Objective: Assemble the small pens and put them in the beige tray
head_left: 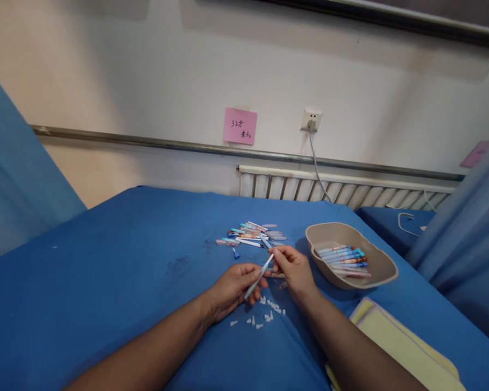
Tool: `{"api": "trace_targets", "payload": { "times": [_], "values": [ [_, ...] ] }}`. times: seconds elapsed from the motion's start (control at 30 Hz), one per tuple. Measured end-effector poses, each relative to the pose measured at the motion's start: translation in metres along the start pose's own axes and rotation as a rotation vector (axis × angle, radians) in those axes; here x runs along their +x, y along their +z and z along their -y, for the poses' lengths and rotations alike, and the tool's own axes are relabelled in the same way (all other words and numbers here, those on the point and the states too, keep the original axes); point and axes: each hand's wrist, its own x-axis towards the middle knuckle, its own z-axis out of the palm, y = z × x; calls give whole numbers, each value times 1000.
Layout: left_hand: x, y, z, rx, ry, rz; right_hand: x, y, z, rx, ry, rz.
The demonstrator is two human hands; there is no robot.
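My left hand (244,282) is closed round the pale grey-blue barrel of a pen (254,286), which slants up to the right. The pen's white upper part is pinched between the thumb and fingers of my right hand (293,267). Just beyond my hands lies a loose pile of pens and pen parts (250,234) in white, orange, teal and grey. A small blue piece (236,253) rests in front of that pile. Several small white tips (272,305) are scattered on the blue cloth below my hands. Part of what lies under my right hand is hidden.
To the right stands a beige basin (381,274) with several pens (344,259) in it. A folded yellow cloth (403,336) lies near my right forearm. Blue cloth (118,282) covers the table. A radiator (293,185) and plugged socket (311,120) are at the wall.
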Motion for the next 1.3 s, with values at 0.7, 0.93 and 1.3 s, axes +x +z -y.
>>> {"api": "trace_targets", "payload": {
  "times": [0.7,0.93,1.3],
  "values": [
    [-4,1,-5,-77,1,68,5,-10,4,246,126,97],
    [-1,-4,-8,-160,41,1,15,-46,37,-112,-30,-36],
    [6,-33,-18,-269,148,-163,17,-45,9,-565,-45,143]
  ]
}}
